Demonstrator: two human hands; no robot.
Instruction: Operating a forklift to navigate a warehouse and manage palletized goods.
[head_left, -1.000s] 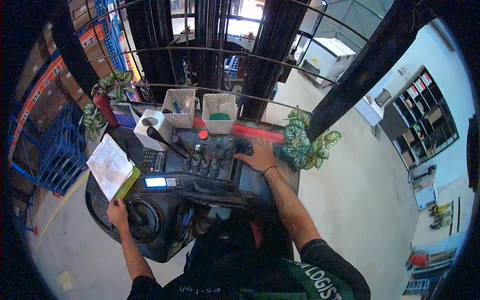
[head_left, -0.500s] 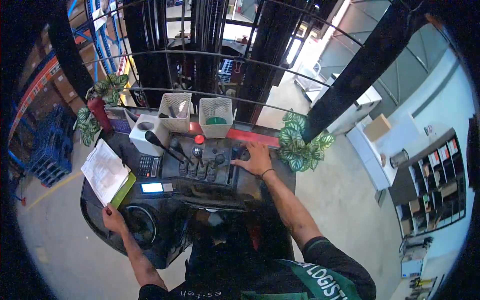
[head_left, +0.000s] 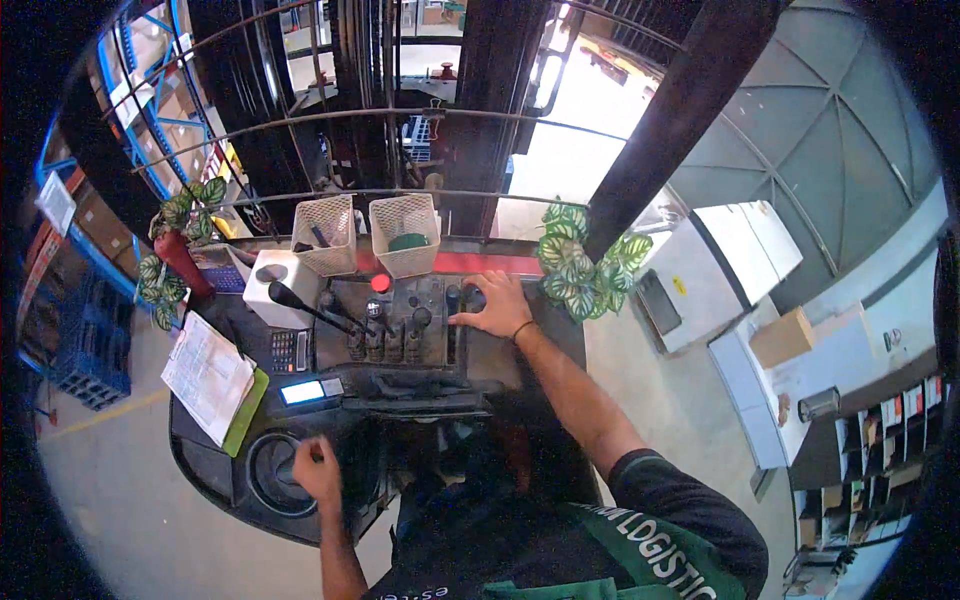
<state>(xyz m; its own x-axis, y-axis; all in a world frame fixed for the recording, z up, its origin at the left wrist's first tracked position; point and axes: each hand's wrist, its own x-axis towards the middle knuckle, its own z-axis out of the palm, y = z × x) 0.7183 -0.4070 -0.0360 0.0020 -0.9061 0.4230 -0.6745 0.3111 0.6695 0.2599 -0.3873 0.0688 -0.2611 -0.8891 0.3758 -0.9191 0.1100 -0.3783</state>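
My left hand [head_left: 318,470] is closed and slightly blurred at the right side of the black steering wheel [head_left: 258,478]. Its fingers curl round what looks like the wheel's dark knob, mostly hidden. Farther right, my right hand [head_left: 503,303] curves its thumb and fingers about a dark control knob [head_left: 472,299], partly covered by the hand. Several black levers [head_left: 384,345] stand just left of it, with a red button [head_left: 379,284] behind them. A clipboard with papers [head_left: 208,375] and a green edge leans beyond the wheel, next to a calculator [head_left: 291,350].
Two white mesh baskets [head_left: 405,235], a white tissue box [head_left: 279,289] and leafy plants [head_left: 585,258] line the dashboard. Ahead rise a metal guard and black mast [head_left: 362,90]. Blue pallets [head_left: 92,345] stand left; a white cabinet [head_left: 690,280] and shelves [head_left: 890,450] stand right.
My left hand has moved from the clipboard's lower edge rightward round the steering wheel. My right hand keeps its place on the panel. The surroundings have shifted, with more of the grey wall now showing.
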